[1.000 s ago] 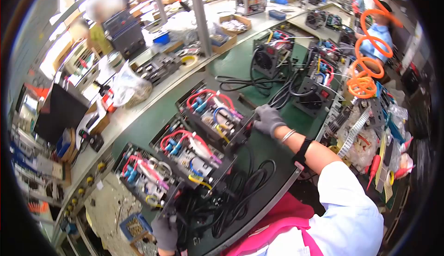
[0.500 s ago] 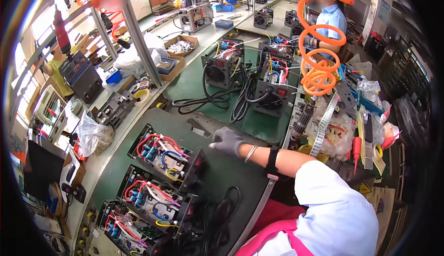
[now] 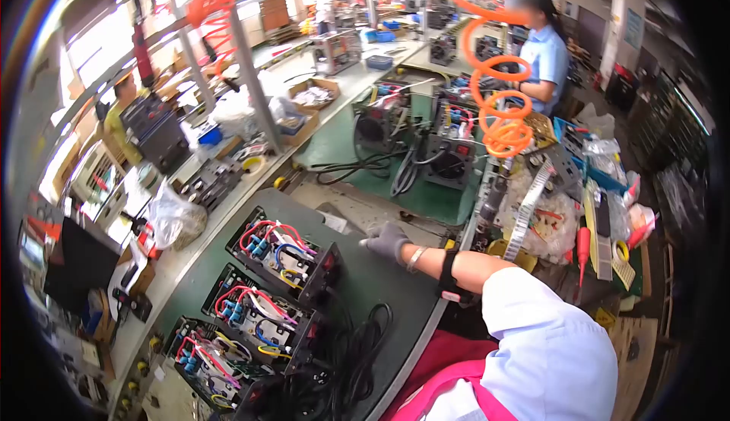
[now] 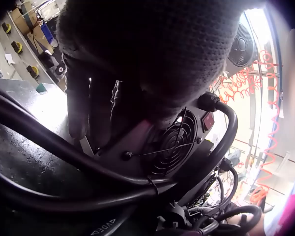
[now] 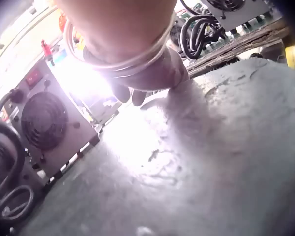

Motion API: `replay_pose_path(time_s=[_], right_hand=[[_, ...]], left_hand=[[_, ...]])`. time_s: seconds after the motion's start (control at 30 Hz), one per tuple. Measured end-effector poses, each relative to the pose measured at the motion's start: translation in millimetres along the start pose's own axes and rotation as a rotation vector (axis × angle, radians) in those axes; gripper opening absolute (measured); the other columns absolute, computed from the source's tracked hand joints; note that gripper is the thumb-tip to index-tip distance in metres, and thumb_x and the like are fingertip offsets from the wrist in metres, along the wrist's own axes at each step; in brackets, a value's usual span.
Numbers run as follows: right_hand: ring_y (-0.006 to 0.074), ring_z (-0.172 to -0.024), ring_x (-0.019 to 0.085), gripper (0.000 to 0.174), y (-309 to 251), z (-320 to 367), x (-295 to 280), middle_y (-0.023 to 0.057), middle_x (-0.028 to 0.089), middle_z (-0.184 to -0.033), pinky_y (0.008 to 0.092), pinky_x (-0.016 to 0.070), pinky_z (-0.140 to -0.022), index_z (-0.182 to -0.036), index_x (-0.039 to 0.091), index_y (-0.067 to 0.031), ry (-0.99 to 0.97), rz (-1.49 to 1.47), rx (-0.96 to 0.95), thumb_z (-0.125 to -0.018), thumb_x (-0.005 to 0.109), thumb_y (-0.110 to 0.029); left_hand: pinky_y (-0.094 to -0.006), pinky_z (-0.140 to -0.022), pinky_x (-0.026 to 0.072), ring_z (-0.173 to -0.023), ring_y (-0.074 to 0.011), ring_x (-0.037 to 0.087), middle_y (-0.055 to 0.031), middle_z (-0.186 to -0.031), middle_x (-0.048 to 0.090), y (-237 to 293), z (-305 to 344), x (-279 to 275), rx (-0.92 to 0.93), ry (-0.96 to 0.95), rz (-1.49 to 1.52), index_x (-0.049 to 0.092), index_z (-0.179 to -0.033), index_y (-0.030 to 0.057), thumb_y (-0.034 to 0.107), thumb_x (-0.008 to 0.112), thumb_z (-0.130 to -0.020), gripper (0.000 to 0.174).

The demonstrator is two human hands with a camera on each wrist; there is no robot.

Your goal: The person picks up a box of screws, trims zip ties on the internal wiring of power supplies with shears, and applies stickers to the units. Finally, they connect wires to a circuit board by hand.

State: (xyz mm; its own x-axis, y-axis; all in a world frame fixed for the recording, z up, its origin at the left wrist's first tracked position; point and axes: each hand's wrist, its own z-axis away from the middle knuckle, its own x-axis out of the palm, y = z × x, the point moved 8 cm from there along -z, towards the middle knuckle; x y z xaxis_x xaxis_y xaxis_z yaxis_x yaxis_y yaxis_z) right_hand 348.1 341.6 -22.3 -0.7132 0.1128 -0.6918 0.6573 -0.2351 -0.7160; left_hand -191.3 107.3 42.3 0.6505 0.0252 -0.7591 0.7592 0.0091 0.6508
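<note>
Three metal-cased power units (image 3: 277,257) with exposed wiring stand in a row on the green board (image 3: 388,292). My right hand (image 3: 386,242), in a grey glove, is at the board's far edge, beyond the farthest unit, with no unit in its fingers. In the right wrist view, its fingertips (image 5: 137,97) hang low by the board's surface. My gloved left hand (image 4: 147,59) lies over a unit's fan panel (image 4: 174,147), straight fingers pointing down along it; it is out of the head view. Black power cords (image 4: 64,152) cross below that hand.
More fan units (image 3: 449,159) with coiled cords stand on a second green board ahead. An orange coiled hose (image 3: 498,102) hangs at the right, above a bench with plastic bags and a red-handled tool (image 3: 583,246). A person in blue (image 3: 546,56) stands beyond.
My right hand has left the farthest unit's panel for the board's far edge. The head view has swung, and my left hand has dropped out of it.
</note>
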Motion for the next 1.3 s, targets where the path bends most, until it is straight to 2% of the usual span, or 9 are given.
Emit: replay_pose_path(time_s=[0.17, 0.3, 0.37, 0.47, 0.6, 0.7, 0.83, 1.17, 1.3], right_hand=[[0.0198, -0.069, 0.065, 0.035, -39, 51, 41, 0.0123, 0.068, -0.070, 0.0331, 0.0502, -0.069, -0.078, 0.074, -0.0072, -0.257, -0.131, 0.048, -0.077, 0.074, -0.042], [0.0160, -0.085, 0.066, 0.032, -95, 111, 113, 0.0121, 0.070, -0.107, 0.0303, 0.0500, -0.075, -0.077, 0.073, -0.0021, -0.562, -0.439, -0.186, -0.078, 0.074, -0.034], [0.0199, -0.102, 0.063, 0.030, -127, 148, 153, 0.0138, 0.059, -0.131, 0.0297, 0.0486, -0.086, -0.083, 0.073, -0.0010, -0.673, -0.419, -0.313, -0.079, 0.074, -0.030], [0.0226, -0.115, 0.057, 0.033, -177, 212, 198, 0.0170, 0.056, -0.133, 0.0314, 0.0460, -0.095, -0.099, 0.072, -0.0028, -0.861, -0.405, -0.457, -0.080, 0.073, -0.030], [0.0219, -0.114, 0.058, 0.042, -208, 329, 204, 0.0144, 0.061, -0.123, 0.0355, 0.0460, -0.097, -0.118, 0.064, -0.0024, -1.533, -0.466, -0.348, -0.084, 0.069, -0.027], [0.0286, -0.105, 0.062, 0.033, -204, 365, 174, 0.0139, 0.062, -0.117, 0.0371, 0.0482, -0.093, -0.111, 0.065, -0.0037, -1.421, -0.436, -0.870, -0.086, 0.066, -0.026], [0.0295, -0.096, 0.064, 0.026, -170, 366, 157, 0.0129, 0.064, -0.110, 0.0358, 0.0523, -0.084, -0.105, 0.066, -0.0056, -1.226, -0.263, -1.061, -0.085, 0.067, -0.021], [0.0274, -0.082, 0.063, 0.017, -177, 377, 148, 0.0088, 0.067, -0.097, 0.0361, 0.0513, -0.071, -0.093, 0.066, -0.0068, -0.912, -0.202, -1.355, -0.077, 0.070, -0.006], [0.0262, -0.078, 0.063, 0.018, -187, 382, 151, 0.0081, 0.067, -0.095, 0.0353, 0.0513, -0.069, -0.091, 0.066, -0.0072, -0.870, -0.130, -1.363, -0.075, 0.070, -0.003]], left_hand=[[-0.0370, -0.098, 0.0426, -0.113, -0.0281, 0.055, -0.0182, -0.124, 0.059, -37, 73, -46, -0.311, 0.334, 0.147, 0.052, -0.128, -0.0015, 0.026, 0.060, -0.095, 0.044], [-0.0357, -0.088, 0.0470, -0.099, -0.0248, 0.060, -0.0142, -0.116, 0.061, -83, 199, -100, -0.209, 1.041, -0.002, 0.053, -0.126, -0.0008, 0.020, 0.056, -0.097, 0.036], [-0.0310, -0.078, 0.0491, -0.085, -0.0165, 0.057, -0.0077, -0.098, 0.059, 54, 215, -92, -0.263, 1.214, -0.481, 0.054, -0.120, -0.0033, 0.023, 0.059, -0.097, 0.035], [-0.0345, -0.078, 0.0499, -0.085, -0.0198, 0.060, -0.0104, -0.097, 0.063, 77, 231, -48, -0.312, 1.159, -0.327, 0.059, -0.109, -0.0009, 0.022, 0.067, -0.089, 0.031], [-0.0423, -0.091, 0.0474, -0.103, -0.0373, 0.059, -0.0188, -0.111, 0.062, 50, 161, 7, -0.268, 0.598, -0.284, 0.057, -0.117, 0.0031, 0.024, 0.076, -0.077, 0.049], [-0.0453, -0.105, 0.0374, -0.123, -0.0380, 0.048, -0.0209, -0.131, 0.051, -5, 154, 3, -0.523, 0.355, -0.584, 0.050, -0.127, 0.0036, 0.038, 0.073, -0.079, 0.064], [-0.0431, -0.112, 0.0317, -0.133, -0.0360, 0.042, -0.0210, -0.142, 0.044, -89, 173, -29, -0.860, 0.260, -0.762, 0.046, -0.135, 0.0044, 0.037, 0.072, -0.079, 0.070], [-0.0361, -0.112, 0.0338, -0.135, -0.0302, 0.040, -0.0136, -0.147, 0.041, -231, 264, -155, -0.933, 0.468, -0.634, 0.048, -0.138, 0.0094, 0.016, 0.073, -0.076, 0.068], [-0.0386, -0.105, 0.0401, -0.129, -0.0281, 0.048, -0.0102, -0.145, 0.045, -295, 309, -188, -1.311, 0.489, -0.750, 0.045, -0.140, 0.0128, 0.027, 0.060, -0.086, 0.058]])
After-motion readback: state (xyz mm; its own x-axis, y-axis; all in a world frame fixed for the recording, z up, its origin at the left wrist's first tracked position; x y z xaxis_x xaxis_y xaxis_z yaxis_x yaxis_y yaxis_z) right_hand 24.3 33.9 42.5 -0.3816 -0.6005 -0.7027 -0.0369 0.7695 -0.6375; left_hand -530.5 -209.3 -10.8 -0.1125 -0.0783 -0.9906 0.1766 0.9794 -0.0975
